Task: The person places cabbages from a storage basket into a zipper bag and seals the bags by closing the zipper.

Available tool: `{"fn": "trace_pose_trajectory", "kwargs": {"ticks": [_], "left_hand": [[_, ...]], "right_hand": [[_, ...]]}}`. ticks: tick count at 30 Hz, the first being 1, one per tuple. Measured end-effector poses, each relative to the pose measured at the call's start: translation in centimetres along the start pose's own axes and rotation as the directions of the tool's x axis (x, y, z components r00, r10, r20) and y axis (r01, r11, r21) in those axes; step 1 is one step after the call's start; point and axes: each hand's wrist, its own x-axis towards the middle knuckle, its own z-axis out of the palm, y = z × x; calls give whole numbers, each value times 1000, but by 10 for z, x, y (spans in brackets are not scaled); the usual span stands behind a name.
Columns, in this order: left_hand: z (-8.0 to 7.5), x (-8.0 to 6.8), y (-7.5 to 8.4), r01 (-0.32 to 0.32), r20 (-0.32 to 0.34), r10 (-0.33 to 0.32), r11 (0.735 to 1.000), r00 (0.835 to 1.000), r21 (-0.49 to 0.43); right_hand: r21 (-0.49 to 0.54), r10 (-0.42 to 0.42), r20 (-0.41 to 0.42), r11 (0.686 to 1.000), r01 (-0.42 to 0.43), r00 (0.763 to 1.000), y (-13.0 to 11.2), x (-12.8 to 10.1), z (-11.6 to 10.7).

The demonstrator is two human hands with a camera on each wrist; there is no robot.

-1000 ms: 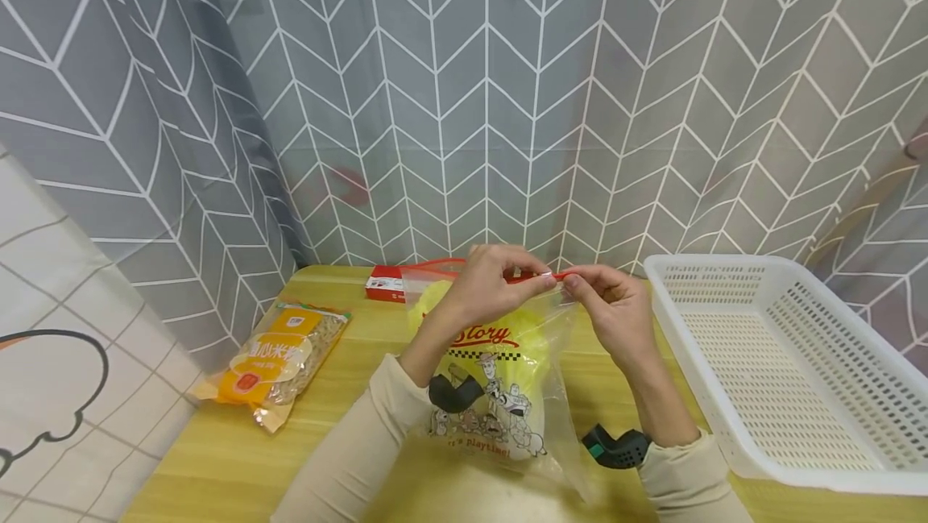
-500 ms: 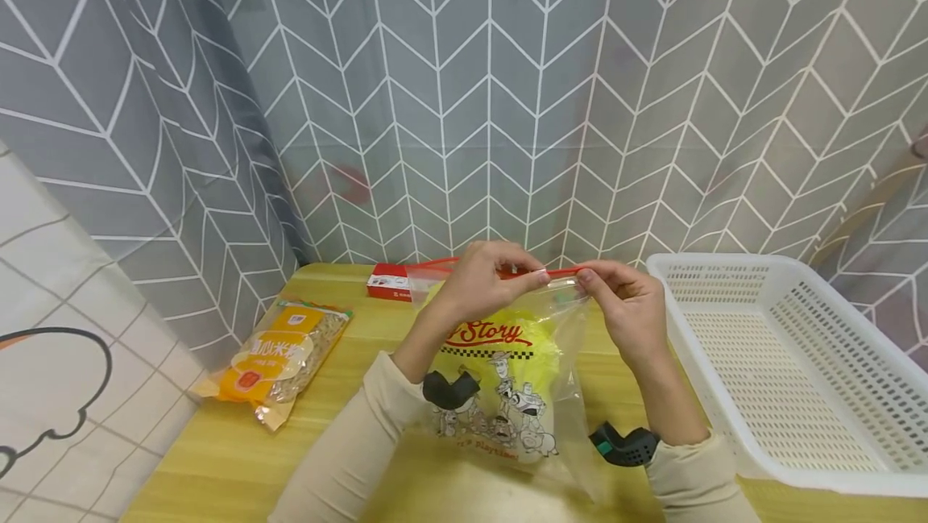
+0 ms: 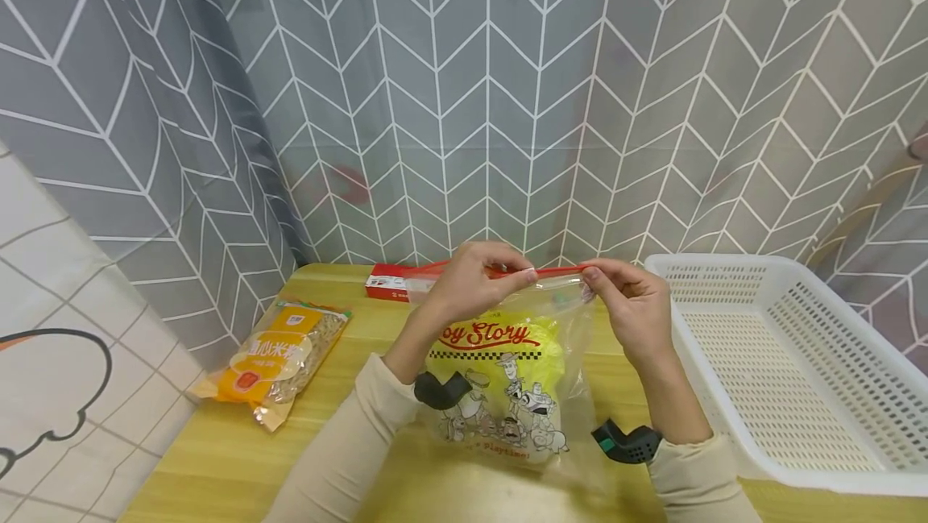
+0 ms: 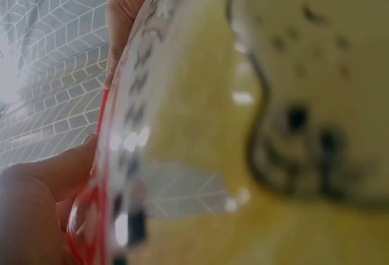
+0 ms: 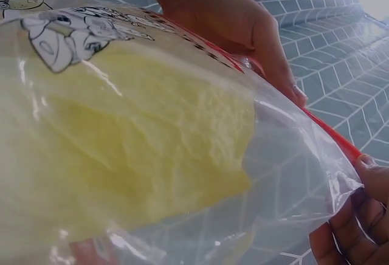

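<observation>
Your left hand (image 3: 471, 281) and right hand (image 3: 627, 305) both pinch the red strip on top of the plastic bag (image 3: 507, 378). The bag hangs between your hands, with yellow-green leaves (image 3: 540, 354) inside. A white basket (image 3: 790, 370) sits right of your right hand.

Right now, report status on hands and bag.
Left hand and right hand pinch the red zip strip. Zip bag upright, yellow contents inside. Nothing in the way.
</observation>
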Motion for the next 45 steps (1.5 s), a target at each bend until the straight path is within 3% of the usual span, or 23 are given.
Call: {"fn": "trace_pose_trajectory", "kwargs": {"ticks": [20, 37, 45], "left_hand": [[-8, -5, -7, 42, -3, -42, 999, 999, -23], [-19, -12, -16, 41, -34, -42, 998, 999, -38], [-26, -17, -20, 36, -54, -36, 999, 998, -12]], "right_hand": [[33, -17, -12, 999, 17, 1000, 1, 3, -6], [-14, 54, -60, 998, -55, 997, -1, 3, -12], [-3, 24, -72, 1000, -24, 997, 0, 6, -14]]}}
